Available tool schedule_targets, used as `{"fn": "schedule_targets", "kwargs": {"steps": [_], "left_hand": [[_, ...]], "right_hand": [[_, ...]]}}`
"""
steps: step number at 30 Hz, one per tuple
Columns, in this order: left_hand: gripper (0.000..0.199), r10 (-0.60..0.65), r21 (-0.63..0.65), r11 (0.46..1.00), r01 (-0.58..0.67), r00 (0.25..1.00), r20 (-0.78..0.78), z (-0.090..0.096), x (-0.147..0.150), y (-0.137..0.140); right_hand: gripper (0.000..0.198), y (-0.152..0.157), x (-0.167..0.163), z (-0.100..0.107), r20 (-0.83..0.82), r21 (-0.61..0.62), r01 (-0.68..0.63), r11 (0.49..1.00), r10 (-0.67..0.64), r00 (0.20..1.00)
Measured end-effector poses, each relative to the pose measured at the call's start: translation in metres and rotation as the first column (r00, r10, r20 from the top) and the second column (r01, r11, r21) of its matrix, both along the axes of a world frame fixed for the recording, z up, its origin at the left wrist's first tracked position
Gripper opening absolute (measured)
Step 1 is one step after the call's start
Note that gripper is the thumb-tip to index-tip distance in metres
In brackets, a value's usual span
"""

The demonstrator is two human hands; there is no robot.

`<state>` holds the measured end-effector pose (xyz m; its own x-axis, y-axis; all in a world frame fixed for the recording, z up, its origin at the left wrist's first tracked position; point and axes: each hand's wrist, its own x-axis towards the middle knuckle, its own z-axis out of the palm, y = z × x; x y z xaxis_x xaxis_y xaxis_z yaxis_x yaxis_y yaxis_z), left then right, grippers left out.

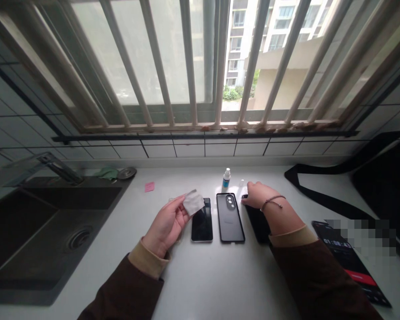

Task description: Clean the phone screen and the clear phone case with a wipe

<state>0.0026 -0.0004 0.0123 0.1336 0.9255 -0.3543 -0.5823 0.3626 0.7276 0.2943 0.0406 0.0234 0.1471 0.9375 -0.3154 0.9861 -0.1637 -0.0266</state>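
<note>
Fingertips [184,205] of the left hand [166,224] pinch a small square grey wiping cloth [194,201] at its lower left edge, thumb against forefinger, so the cloth stands up just above the top corner of a black glass-fronted smartphone [202,220] lying face up on the white countertop [206,284]. That cloth looks thin, limp and nearly weightless, so I judge that a light pinch at an edge is enough, though it will fold and flop wherever it is not supported. Across from it, the right hand [258,195] rests knuckles up with its fingers curled down onto the top end of a flat black slab-shaped device [257,224]; whether they grip it or only press on it I cannot tell, since the wrist covers much of it. Between the two lies an empty black phone case [230,218] with a camera cutout, apart from both hands. The phone's glass looks smooth, slippery and fragile; its side edges seem the safest hold. Behind the case stands a small white spray bottle [226,180]. Farther left sits a pink sticky note [150,186] and a dark steel sink [36,231]; a black strap [320,195] runs along the right.
</note>
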Motion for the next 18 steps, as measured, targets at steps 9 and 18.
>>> {"fn": "schedule_targets", "kwargs": {"steps": [9, 18], "left_hand": [[0.031, -0.048, 0.114, 0.992, 0.048, 0.999, 0.000, -0.003, -0.003, -0.002], [0.028, -0.157, 0.238, 0.957, 0.166, 0.986, -0.055, 0.005, 0.001, -0.012]], "right_hand": [[0.037, -0.020, -0.021, 0.054, -0.164, 0.355, -0.090, 0.931, 0.157, 0.974], [0.049, -0.026, -0.084, 0.022, -0.972, 0.061, -0.140, 0.988, 0.091, 0.219]]}}
